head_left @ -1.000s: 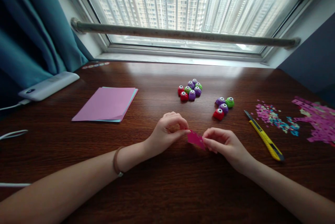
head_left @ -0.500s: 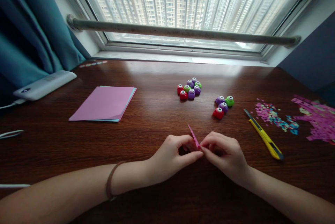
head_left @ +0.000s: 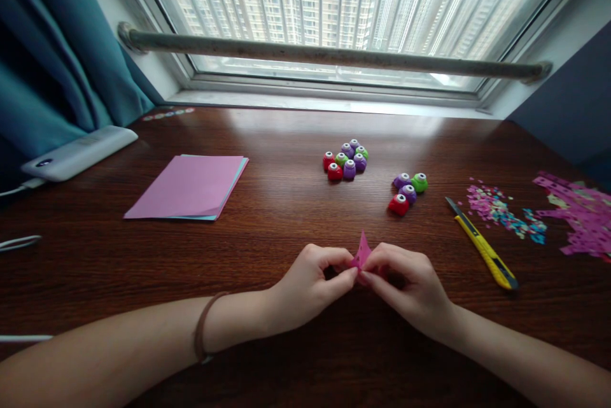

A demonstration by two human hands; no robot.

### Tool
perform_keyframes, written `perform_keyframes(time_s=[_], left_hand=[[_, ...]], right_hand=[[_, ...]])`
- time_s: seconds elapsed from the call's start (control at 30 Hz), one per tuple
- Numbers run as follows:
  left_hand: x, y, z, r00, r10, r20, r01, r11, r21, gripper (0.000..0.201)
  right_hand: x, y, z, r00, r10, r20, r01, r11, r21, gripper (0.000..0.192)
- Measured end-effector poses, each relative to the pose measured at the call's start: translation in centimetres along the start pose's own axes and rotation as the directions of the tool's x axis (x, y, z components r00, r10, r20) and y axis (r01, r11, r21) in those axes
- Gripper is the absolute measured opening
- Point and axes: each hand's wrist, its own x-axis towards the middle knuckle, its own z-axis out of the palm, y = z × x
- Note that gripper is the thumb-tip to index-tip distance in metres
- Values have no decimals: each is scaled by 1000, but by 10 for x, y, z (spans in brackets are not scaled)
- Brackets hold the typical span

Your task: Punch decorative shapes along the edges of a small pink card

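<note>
My left hand (head_left: 310,287) and my right hand (head_left: 405,290) meet at the near middle of the dark wooden table (head_left: 286,217). Both pinch a small magenta paper scrap (head_left: 361,253), which sticks up between the fingertips; its lower part is hidden by my fingers. A brown band sits on my left wrist. Beyond my hands lie two clusters of small craft punches, one with several red, purple and green ones (head_left: 346,161), the other with a red, a green and purple ones (head_left: 407,191).
A yellow utility knife (head_left: 482,250) lies right of my hands. Punched confetti (head_left: 501,211) and magenta paper offcuts (head_left: 582,217) cover the far right. A stack of pink and blue sheets (head_left: 188,186) lies left. A white device (head_left: 79,152) with a cable sits by the teal curtain.
My hands came together and drew nearer to me. The magenta scrap, first held flat between them, now stands up, pinched at its base by both hands.
</note>
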Motion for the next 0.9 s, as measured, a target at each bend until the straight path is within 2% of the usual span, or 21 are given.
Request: perform_keyframes(time_s=[0.23, 0.4, 0.53, 0.6, 0.7, 0.73, 0.77, 0.83, 0.87, 0.9], left_hand=[[0, 2, 0, 1000, -2, -7, 1, 998, -57, 18], [2, 1, -2, 1000, -25, -10, 23, 992, -123, 20], [2, 1, -4, 998, -63, 3, 62, 974, -219, 20], [2, 0, -4, 996, -90, 16, 91, 954, -286, 21], [2, -1, -5, 992, -123, 18, 121, 926, -359, 23], [2, -2, -5, 991, -129, 16, 126, 920, -371, 23], [2, -2, -5, 991, -135, 11, 129, 915, -382, 23], [2, -3, -6, 989, -148, -4, 134, 902, -411, 22], [2, -4, -7, 988, -156, -7, 137, 889, -437, 22], [2, -5, -7, 987, -161, -6, 139, 871, -471, 22]], right_hand=[[4, -1, -2, 986, 145, 80, -156, 974, 161, 9], [3, 1, -3, 962, 241, 131, -273, 897, 349, 12], [3, 7, -6, 944, 306, 122, -326, 814, 480, 11], [5, 10, -13, 943, 322, 81, -319, 809, 493, 9], [13, 14, -34, 963, 231, -140, -170, 920, 353, 6], [16, 16, -44, 960, 133, -246, -71, 966, 247, 9], [20, 18, -56, 945, 63, -320, -26, 993, 119, 11], [27, 25, -80, 902, -20, -431, -46, 989, -144, 11], [29, 29, -92, 887, -47, -460, -94, 955, -280, 12], [31, 34, -103, 877, -87, -472, -154, 881, -448, 13]])
